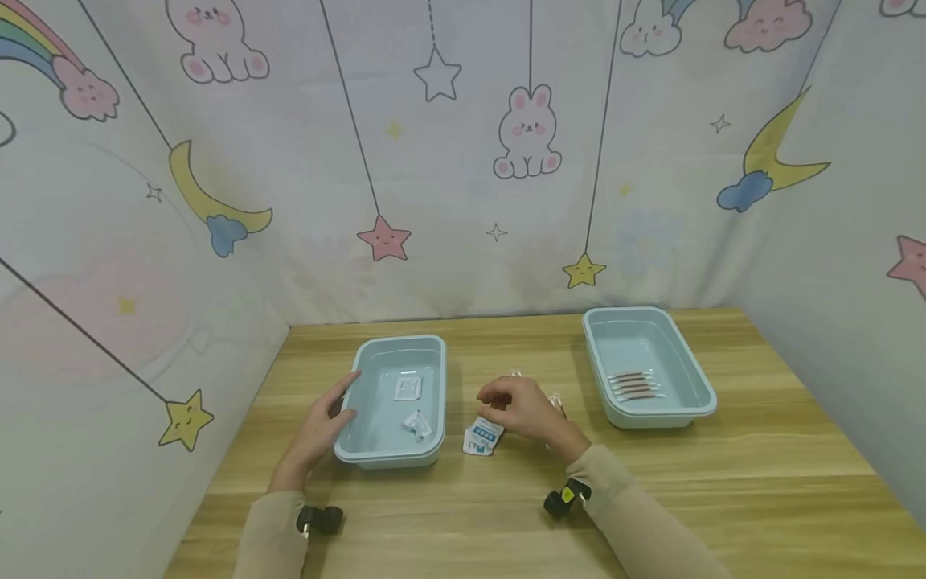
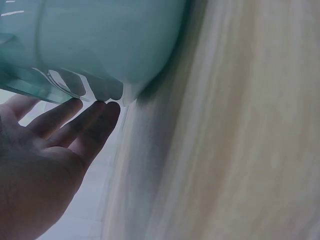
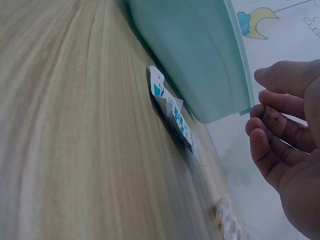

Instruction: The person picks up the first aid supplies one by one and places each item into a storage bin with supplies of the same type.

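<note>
My left hand (image 1: 318, 422) touches the outer left side of a light blue plastic basin (image 1: 439, 386), its fingers fairly straight against the wall in the left wrist view. Inside that basin lie a flat white square sachet (image 1: 408, 388) and a crumpled white sachet (image 1: 417, 425). My right hand (image 1: 524, 408) hovers just right of the basin with loosely bent fingers, and nothing shows between them. A brown band (image 3: 274, 121) wraps one of its fingers. Beneath it on the table are overlapping white-and-blue sachets (image 1: 482, 435), apart from the fingers in the right wrist view.
A second light blue basin (image 1: 690, 366) stands at the right, holding several brown swabs with white tips (image 1: 637, 386) in a row. Clear-wrapped items (image 1: 556, 402) lie partly hidden behind the right hand. A patterned curtain (image 1: 463, 265) closes off the wooden table's (image 1: 463, 515) back.
</note>
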`<state>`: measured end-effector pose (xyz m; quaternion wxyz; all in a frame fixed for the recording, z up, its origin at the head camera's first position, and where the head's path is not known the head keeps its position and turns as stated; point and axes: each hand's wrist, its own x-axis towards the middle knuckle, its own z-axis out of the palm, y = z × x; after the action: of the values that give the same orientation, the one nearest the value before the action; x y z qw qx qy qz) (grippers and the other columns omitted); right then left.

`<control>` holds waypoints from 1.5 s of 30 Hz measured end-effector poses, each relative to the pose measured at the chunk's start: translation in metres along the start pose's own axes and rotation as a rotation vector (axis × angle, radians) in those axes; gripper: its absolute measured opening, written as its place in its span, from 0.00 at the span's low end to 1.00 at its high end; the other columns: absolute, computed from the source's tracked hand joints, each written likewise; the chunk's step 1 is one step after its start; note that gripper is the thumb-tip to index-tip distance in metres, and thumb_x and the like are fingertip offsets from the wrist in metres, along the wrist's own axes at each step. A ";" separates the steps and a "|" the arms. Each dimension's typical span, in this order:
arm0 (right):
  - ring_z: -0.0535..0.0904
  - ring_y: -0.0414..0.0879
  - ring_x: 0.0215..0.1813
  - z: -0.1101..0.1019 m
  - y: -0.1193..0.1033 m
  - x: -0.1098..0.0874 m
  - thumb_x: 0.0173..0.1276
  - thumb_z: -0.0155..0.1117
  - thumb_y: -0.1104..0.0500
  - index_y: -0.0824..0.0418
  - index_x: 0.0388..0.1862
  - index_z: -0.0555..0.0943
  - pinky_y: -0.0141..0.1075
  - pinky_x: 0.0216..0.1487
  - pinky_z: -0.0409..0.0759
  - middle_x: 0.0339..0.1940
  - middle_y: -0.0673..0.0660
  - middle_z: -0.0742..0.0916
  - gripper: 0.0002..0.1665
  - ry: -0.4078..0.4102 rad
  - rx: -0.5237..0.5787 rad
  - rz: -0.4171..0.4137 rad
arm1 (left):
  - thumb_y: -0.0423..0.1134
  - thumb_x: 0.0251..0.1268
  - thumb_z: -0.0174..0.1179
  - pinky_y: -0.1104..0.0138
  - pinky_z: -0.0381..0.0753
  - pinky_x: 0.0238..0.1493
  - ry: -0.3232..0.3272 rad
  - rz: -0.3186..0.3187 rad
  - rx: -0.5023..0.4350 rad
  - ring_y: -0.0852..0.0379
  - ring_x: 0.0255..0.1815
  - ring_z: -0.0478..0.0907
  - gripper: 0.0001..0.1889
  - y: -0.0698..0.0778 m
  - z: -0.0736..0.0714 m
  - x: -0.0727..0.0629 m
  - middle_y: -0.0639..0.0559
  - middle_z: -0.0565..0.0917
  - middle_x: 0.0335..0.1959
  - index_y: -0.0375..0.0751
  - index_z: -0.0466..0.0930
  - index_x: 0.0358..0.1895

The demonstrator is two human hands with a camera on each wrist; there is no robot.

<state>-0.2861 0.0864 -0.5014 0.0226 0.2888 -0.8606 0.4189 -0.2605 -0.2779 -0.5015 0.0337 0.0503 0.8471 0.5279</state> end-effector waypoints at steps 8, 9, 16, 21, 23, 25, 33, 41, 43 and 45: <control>0.80 0.37 0.34 0.001 0.001 0.000 0.60 0.71 0.60 0.64 0.42 0.86 0.29 0.36 0.82 0.36 0.52 0.88 0.12 -0.038 0.017 -0.040 | 0.29 0.67 0.50 0.43 0.56 0.73 -0.007 0.028 0.013 0.34 0.77 0.50 0.33 0.001 0.000 0.003 0.39 0.52 0.78 0.47 0.57 0.76; 0.80 0.37 0.34 0.001 0.001 0.000 0.60 0.71 0.61 0.65 0.42 0.86 0.29 0.36 0.82 0.36 0.52 0.88 0.12 -0.043 0.022 -0.046 | 0.28 0.67 0.49 0.43 0.56 0.73 -0.009 0.029 0.011 0.34 0.77 0.50 0.33 0.000 0.000 0.003 0.39 0.52 0.78 0.47 0.57 0.76; 0.80 0.37 0.34 0.003 0.001 0.000 0.60 0.71 0.60 0.65 0.42 0.85 0.29 0.36 0.82 0.36 0.53 0.88 0.13 -0.066 0.021 -0.065 | 0.28 0.67 0.49 0.43 0.55 0.73 -0.007 0.020 0.000 0.34 0.77 0.49 0.34 -0.003 0.000 0.001 0.38 0.51 0.79 0.48 0.57 0.76; 0.80 0.38 0.34 0.005 0.004 0.002 0.59 0.72 0.60 0.65 0.43 0.85 0.28 0.36 0.81 0.36 0.54 0.88 0.15 -0.087 -0.006 -0.059 | 0.29 0.67 0.50 0.43 0.57 0.72 -0.004 0.014 -0.004 0.34 0.77 0.50 0.34 -0.002 0.000 -0.001 0.39 0.51 0.79 0.49 0.56 0.76; 0.80 0.38 0.34 0.005 0.005 0.002 0.59 0.72 0.59 0.66 0.44 0.85 0.28 0.36 0.81 0.36 0.55 0.88 0.15 -0.092 -0.014 -0.056 | 0.29 0.67 0.50 0.42 0.58 0.71 -0.002 0.012 -0.010 0.33 0.77 0.51 0.34 -0.002 0.000 0.000 0.39 0.51 0.79 0.49 0.56 0.76; 0.80 0.39 0.35 0.005 0.004 0.002 0.60 0.72 0.59 0.65 0.44 0.85 0.28 0.36 0.81 0.36 0.54 0.87 0.16 -0.096 -0.021 -0.047 | 0.29 0.67 0.50 0.42 0.59 0.71 -0.001 0.011 -0.011 0.33 0.76 0.51 0.34 -0.002 -0.001 0.000 0.39 0.51 0.79 0.49 0.56 0.76; 0.81 0.43 0.37 0.004 0.002 0.000 0.60 0.71 0.59 0.66 0.46 0.85 0.29 0.38 0.81 0.38 0.57 0.87 0.16 -0.112 -0.034 -0.025 | 0.27 0.67 0.49 0.42 0.56 0.72 -0.015 0.004 -0.015 0.32 0.77 0.49 0.33 0.014 0.000 -0.005 0.36 0.50 0.78 0.44 0.56 0.76; 0.80 0.40 0.37 0.005 0.001 0.000 0.61 0.70 0.57 0.65 0.47 0.84 0.29 0.38 0.81 0.38 0.54 0.87 0.18 -0.135 -0.051 0.010 | 0.28 0.67 0.49 0.41 0.55 0.72 -0.019 -0.013 -0.004 0.31 0.77 0.48 0.34 0.009 -0.001 -0.003 0.36 0.50 0.78 0.45 0.55 0.77; 0.81 0.41 0.37 0.005 0.001 0.000 0.61 0.70 0.57 0.65 0.47 0.84 0.30 0.38 0.81 0.38 0.54 0.87 0.18 -0.138 -0.051 0.008 | 0.28 0.67 0.49 0.41 0.56 0.71 -0.014 -0.009 0.000 0.32 0.77 0.49 0.34 0.002 0.000 0.000 0.37 0.50 0.79 0.47 0.55 0.77; 0.81 0.41 0.37 0.005 0.002 0.000 0.61 0.70 0.57 0.65 0.47 0.84 0.30 0.39 0.81 0.38 0.54 0.87 0.18 -0.141 -0.061 0.001 | 0.29 0.67 0.49 0.41 0.57 0.71 -0.013 -0.004 0.002 0.32 0.77 0.49 0.34 -0.001 0.000 0.002 0.37 0.50 0.79 0.48 0.55 0.77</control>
<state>-0.2861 0.0837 -0.5058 -0.0295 0.3161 -0.8725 0.3713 -0.2623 -0.2784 -0.5024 0.0401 0.0519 0.8476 0.5266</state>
